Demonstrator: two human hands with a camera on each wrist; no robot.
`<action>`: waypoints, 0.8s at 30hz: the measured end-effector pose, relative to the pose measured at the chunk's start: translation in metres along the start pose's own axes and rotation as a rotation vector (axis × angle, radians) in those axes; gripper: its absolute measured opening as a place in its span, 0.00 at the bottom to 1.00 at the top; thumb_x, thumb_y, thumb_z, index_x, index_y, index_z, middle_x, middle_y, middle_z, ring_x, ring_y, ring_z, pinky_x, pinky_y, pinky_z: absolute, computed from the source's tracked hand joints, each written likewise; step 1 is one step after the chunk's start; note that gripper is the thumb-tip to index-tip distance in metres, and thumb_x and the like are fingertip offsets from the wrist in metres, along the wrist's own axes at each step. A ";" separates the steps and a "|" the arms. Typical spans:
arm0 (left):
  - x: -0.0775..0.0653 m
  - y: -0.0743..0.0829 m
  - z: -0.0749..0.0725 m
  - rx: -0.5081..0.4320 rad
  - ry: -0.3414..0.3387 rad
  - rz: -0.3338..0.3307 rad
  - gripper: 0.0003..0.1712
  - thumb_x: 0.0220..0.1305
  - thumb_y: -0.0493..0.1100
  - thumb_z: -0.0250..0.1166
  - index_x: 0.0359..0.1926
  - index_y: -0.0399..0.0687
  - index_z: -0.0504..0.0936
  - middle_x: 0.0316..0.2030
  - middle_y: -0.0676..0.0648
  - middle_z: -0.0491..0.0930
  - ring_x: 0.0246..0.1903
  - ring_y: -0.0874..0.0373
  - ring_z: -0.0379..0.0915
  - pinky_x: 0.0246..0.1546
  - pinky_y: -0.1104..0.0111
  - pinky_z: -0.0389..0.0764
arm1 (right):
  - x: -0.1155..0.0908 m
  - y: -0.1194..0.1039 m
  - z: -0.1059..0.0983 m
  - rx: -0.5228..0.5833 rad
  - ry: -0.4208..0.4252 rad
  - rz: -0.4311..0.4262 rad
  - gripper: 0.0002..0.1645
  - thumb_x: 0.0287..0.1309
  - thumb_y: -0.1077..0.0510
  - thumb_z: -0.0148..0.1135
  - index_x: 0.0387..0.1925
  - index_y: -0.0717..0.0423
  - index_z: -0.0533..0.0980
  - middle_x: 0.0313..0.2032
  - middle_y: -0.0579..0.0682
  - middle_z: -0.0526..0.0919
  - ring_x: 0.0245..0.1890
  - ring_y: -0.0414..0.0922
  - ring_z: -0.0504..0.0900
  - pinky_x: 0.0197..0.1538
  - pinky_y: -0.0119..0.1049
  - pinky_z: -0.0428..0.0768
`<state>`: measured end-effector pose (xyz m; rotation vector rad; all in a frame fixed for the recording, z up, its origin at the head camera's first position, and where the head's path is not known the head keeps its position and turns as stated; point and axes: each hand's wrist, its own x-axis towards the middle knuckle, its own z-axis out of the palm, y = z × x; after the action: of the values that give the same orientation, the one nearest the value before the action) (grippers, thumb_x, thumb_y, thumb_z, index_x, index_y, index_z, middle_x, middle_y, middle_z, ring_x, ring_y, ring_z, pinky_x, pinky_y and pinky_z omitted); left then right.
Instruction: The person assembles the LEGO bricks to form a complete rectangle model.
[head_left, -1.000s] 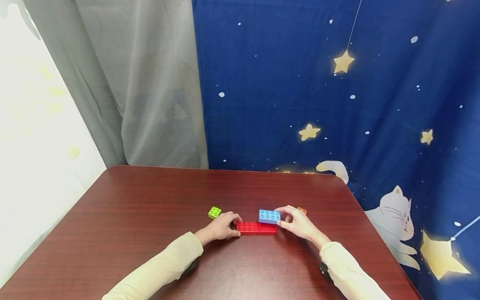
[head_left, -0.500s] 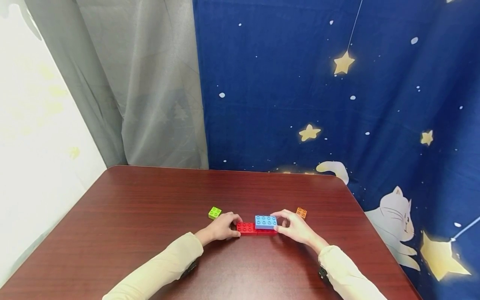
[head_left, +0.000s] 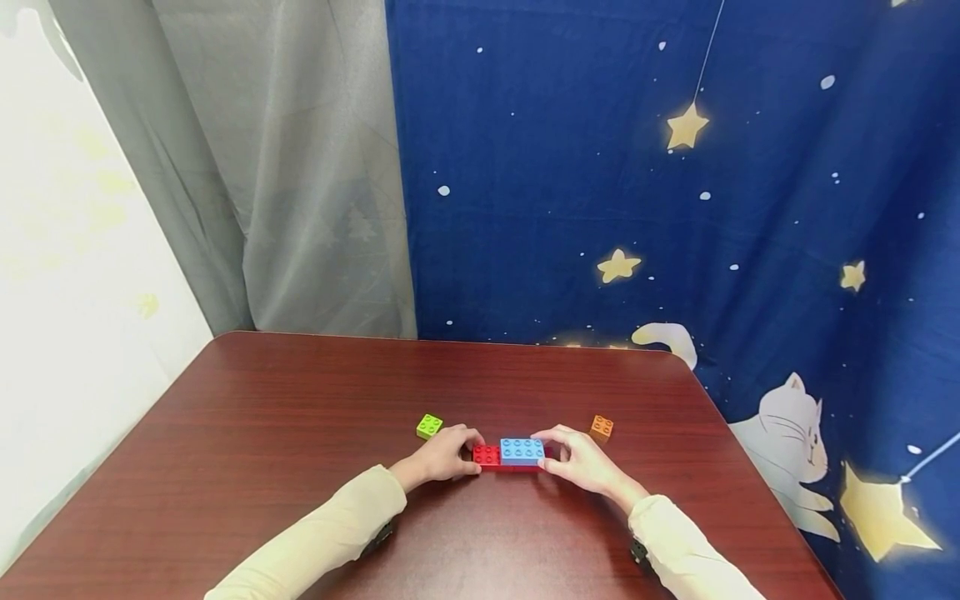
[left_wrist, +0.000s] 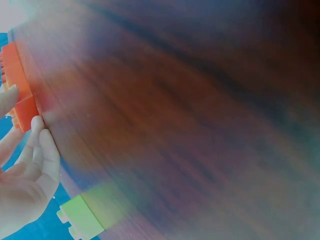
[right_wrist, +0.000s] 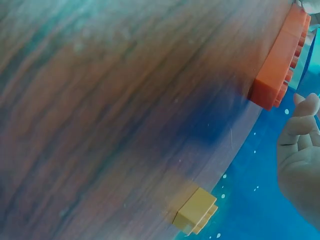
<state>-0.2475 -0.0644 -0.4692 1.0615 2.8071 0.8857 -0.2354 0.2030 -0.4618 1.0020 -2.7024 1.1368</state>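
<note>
Two red toy building bricks point(head_left: 486, 455) lie end to end on the table, studs up. My left hand point(head_left: 442, 452) grips their left end between thumb and fingers; the left wrist view shows the same hold on the red bricks point(left_wrist: 22, 90). My right hand point(head_left: 588, 464) pinches a light blue brick point(head_left: 522, 451) by its right end, close over the red pair. From the head, the blue brick overlaps the middle of the row and hides the seam. Studs on the red bricks point(right_wrist: 280, 65) show in the right wrist view, beside the right hand point(right_wrist: 302, 150).
A small lime green brick point(head_left: 430, 426) lies behind the left hand. Past the right hand sits a small orange brick point(head_left: 602, 428). The dark red-brown table point(head_left: 315, 392) ends at a far edge before grey and blue curtains point(head_left: 525, 208).
My right hand has carried the blue brick leftward and lower, from above the right red brick to over the middle of the row. The left hand has stayed in place.
</note>
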 end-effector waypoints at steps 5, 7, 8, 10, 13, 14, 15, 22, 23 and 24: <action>0.000 0.000 0.000 -0.003 -0.005 -0.003 0.16 0.44 0.41 0.69 0.36 0.43 0.77 0.28 0.49 0.71 0.30 0.56 0.68 0.31 0.69 0.68 | 0.002 0.000 0.003 -0.011 -0.002 0.004 0.22 0.46 0.57 0.66 0.47 0.53 0.74 0.37 0.43 0.75 0.17 0.37 0.66 0.20 0.28 0.67; 0.000 0.000 -0.001 -0.004 -0.007 -0.005 0.16 0.44 0.41 0.69 0.36 0.43 0.77 0.28 0.49 0.71 0.30 0.56 0.68 0.32 0.69 0.68 | 0.003 -0.001 0.004 -0.011 -0.003 0.006 0.22 0.46 0.57 0.66 0.47 0.54 0.75 0.36 0.43 0.75 0.17 0.38 0.66 0.20 0.28 0.66; 0.000 0.000 -0.001 -0.006 -0.008 -0.005 0.16 0.44 0.41 0.69 0.37 0.43 0.77 0.28 0.49 0.71 0.30 0.56 0.68 0.32 0.69 0.68 | 0.004 -0.001 0.005 -0.015 -0.003 0.003 0.22 0.46 0.58 0.66 0.46 0.55 0.75 0.36 0.43 0.75 0.17 0.38 0.65 0.20 0.28 0.66; 0.000 0.000 -0.001 -0.008 -0.009 -0.006 0.16 0.44 0.41 0.69 0.37 0.42 0.77 0.28 0.49 0.71 0.30 0.56 0.68 0.32 0.69 0.68 | 0.005 0.001 0.006 -0.024 -0.003 -0.003 0.22 0.46 0.58 0.66 0.46 0.55 0.75 0.36 0.43 0.75 0.17 0.38 0.65 0.20 0.27 0.65; 0.000 0.001 -0.001 -0.010 -0.011 -0.006 0.17 0.45 0.41 0.69 0.37 0.42 0.77 0.28 0.49 0.71 0.31 0.56 0.68 0.32 0.69 0.68 | 0.006 0.001 0.007 -0.025 -0.004 -0.005 0.22 0.46 0.58 0.66 0.46 0.55 0.75 0.35 0.43 0.75 0.18 0.38 0.65 0.21 0.27 0.65; 0.000 0.001 -0.001 -0.012 -0.012 -0.006 0.16 0.45 0.41 0.69 0.37 0.42 0.77 0.28 0.49 0.71 0.31 0.56 0.68 0.32 0.69 0.68 | 0.006 0.001 0.007 -0.021 -0.004 -0.004 0.22 0.46 0.58 0.66 0.46 0.55 0.75 0.36 0.43 0.75 0.18 0.39 0.65 0.21 0.27 0.65; 0.000 0.001 -0.001 -0.012 -0.012 -0.006 0.16 0.45 0.41 0.69 0.37 0.42 0.77 0.28 0.49 0.71 0.31 0.56 0.68 0.32 0.69 0.68 | 0.006 0.001 0.008 -0.015 -0.005 -0.002 0.22 0.46 0.58 0.66 0.46 0.55 0.75 0.36 0.43 0.75 0.19 0.39 0.65 0.22 0.27 0.65; 0.000 0.001 -0.001 -0.015 -0.013 -0.005 0.16 0.45 0.41 0.69 0.37 0.42 0.77 0.28 0.49 0.71 0.31 0.55 0.68 0.32 0.69 0.68 | 0.007 -0.001 0.008 -0.011 -0.005 0.007 0.22 0.46 0.59 0.66 0.46 0.57 0.75 0.36 0.44 0.75 0.19 0.40 0.65 0.22 0.28 0.65; 0.000 0.000 -0.001 -0.016 -0.013 -0.006 0.16 0.45 0.41 0.69 0.37 0.42 0.77 0.28 0.49 0.71 0.31 0.56 0.68 0.32 0.69 0.68 | 0.007 -0.001 0.008 -0.012 -0.005 0.008 0.22 0.45 0.59 0.66 0.46 0.57 0.75 0.36 0.44 0.75 0.19 0.40 0.65 0.22 0.28 0.65; 0.000 0.000 -0.001 -0.016 -0.013 -0.006 0.17 0.45 0.41 0.69 0.37 0.42 0.77 0.28 0.49 0.71 0.31 0.55 0.68 0.32 0.69 0.68 | 0.008 -0.002 0.008 -0.013 -0.005 0.009 0.22 0.45 0.59 0.66 0.46 0.57 0.75 0.35 0.44 0.75 0.19 0.40 0.65 0.22 0.28 0.65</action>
<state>-0.2473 -0.0649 -0.4684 1.0527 2.7863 0.8961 -0.2388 0.1928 -0.4646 0.9941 -2.7171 1.1183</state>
